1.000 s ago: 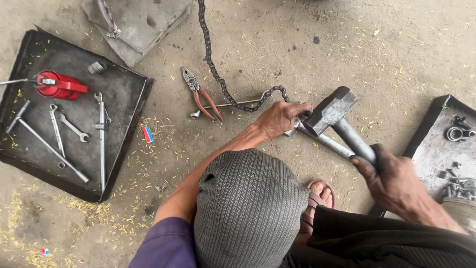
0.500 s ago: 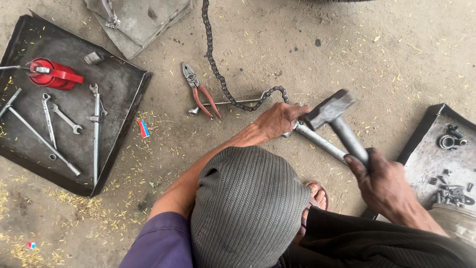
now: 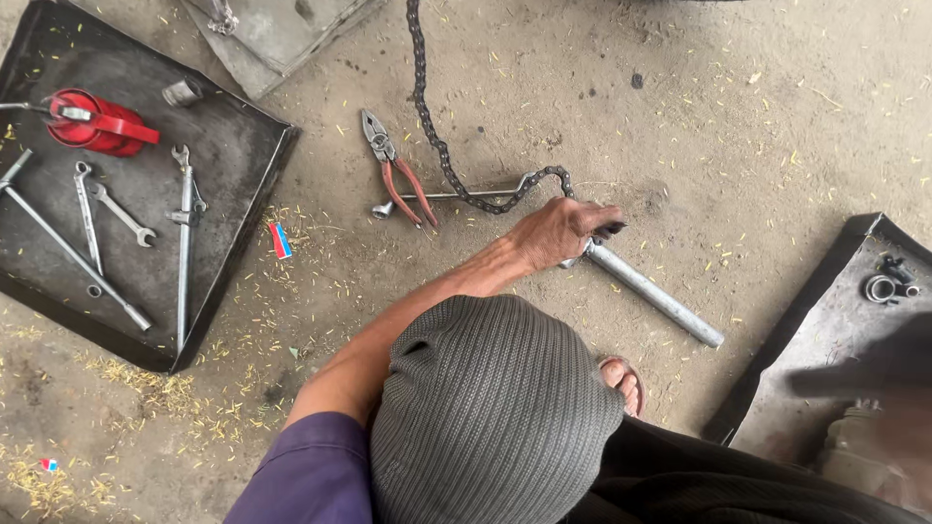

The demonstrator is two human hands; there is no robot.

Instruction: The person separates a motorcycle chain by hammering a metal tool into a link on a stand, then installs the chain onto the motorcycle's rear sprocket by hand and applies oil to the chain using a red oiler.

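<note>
Small flat wrapper-like scrap [image 3: 281, 241], red and blue, oblong, lying tilted on the floor just right of the dark metal tray [image 3: 233, 180], near its right rim, left of the red-handled pliers [image 3: 398, 170]; second tiny scrap [image 3: 48, 465], red and blue, on the floor at the near left among scattered husks; whether either bears print cannot be told; no signs or screens are visible.
</note>
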